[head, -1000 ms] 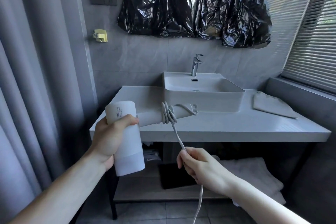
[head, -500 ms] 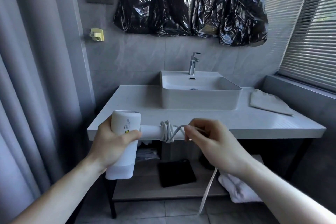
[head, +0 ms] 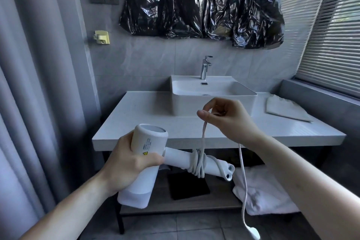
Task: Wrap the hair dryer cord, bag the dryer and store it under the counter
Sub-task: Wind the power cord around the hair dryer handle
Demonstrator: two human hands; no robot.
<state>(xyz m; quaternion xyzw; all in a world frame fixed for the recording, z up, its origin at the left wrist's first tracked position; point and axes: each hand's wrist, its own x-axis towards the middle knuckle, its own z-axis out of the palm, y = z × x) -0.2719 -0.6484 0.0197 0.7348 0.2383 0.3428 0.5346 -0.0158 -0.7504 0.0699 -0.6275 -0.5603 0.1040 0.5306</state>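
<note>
The basin point(head: 214, 99) sits on the bench point(head: 136, 122) and its bowl shows nothing inside; a flat cloth bag point(head: 286, 109) lies near the bench's right end (contents not visible). The left hand point(head: 126, 163) is wrapped around the white hair dryer point(head: 144, 161) in front of the bench. The right hand point(head: 228, 117) pinches the cord point(head: 202, 138), coiled several turns round the handle. Folded towels point(head: 263, 193) rest on the shelf point(head: 175, 204) below.

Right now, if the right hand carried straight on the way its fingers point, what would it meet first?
The right hand points left, holding the cord. That way looks free above the counter, across to the curtain. Depth is unclear.
</note>
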